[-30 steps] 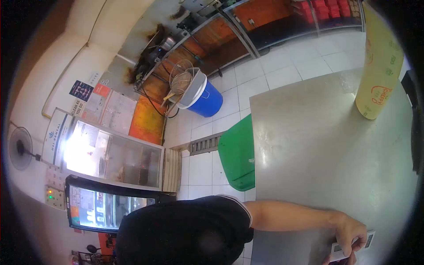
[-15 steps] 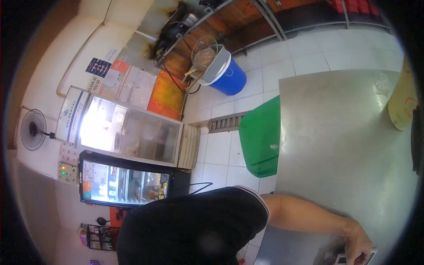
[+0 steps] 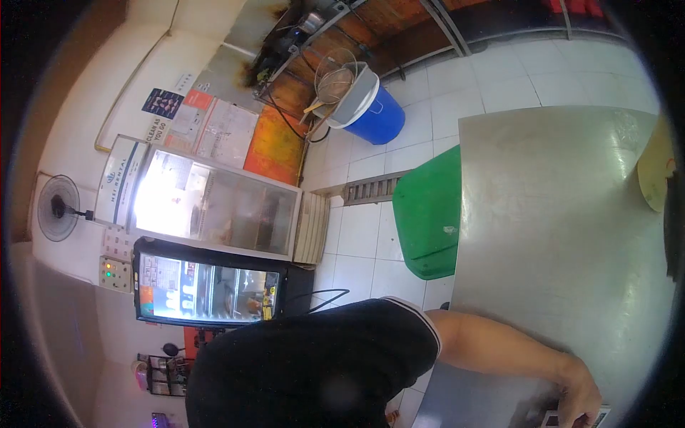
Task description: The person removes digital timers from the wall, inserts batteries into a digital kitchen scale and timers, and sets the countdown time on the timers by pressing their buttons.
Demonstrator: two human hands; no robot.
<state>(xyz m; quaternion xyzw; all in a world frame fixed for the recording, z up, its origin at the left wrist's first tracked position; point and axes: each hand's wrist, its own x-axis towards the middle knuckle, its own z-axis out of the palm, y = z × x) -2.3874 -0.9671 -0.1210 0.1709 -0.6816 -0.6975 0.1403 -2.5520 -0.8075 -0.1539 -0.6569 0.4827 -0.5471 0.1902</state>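
Observation:
Neither my left hand nor my right hand shows in the view, which is turned on its side. A steel table (image 3: pixel 542 235) fills the right part of the picture. Another person in a black short-sleeved shirt (image 3: pixel 314 357) leans over it from the bottom edge. That person's bare arm (image 3: pixel 492 346) reaches across the tabletop. Their hand (image 3: pixel 581 399) is bent down with curled fingers, at a small light-framed object (image 3: pixel 551 419) cut off by the picture's edge. At the right edge hangs a tan, rounded sheet-like thing (image 3: pixel 651 171); its kind is unclear.
A green bin (image 3: pixel 428 221) stands against the table. Beyond it are a floor drain (image 3: pixel 371 189) and a blue bucket (image 3: pixel 378 118) with wire strainers (image 3: pixel 335 82) on top. Two glass-door fridges (image 3: pixel 250 214) (image 3: pixel 214 289) and a wall fan (image 3: pixel 58 207) line the wall.
The room and table have shifted slightly right and up in the view. The other person's hand stays at the same spot by the small object.

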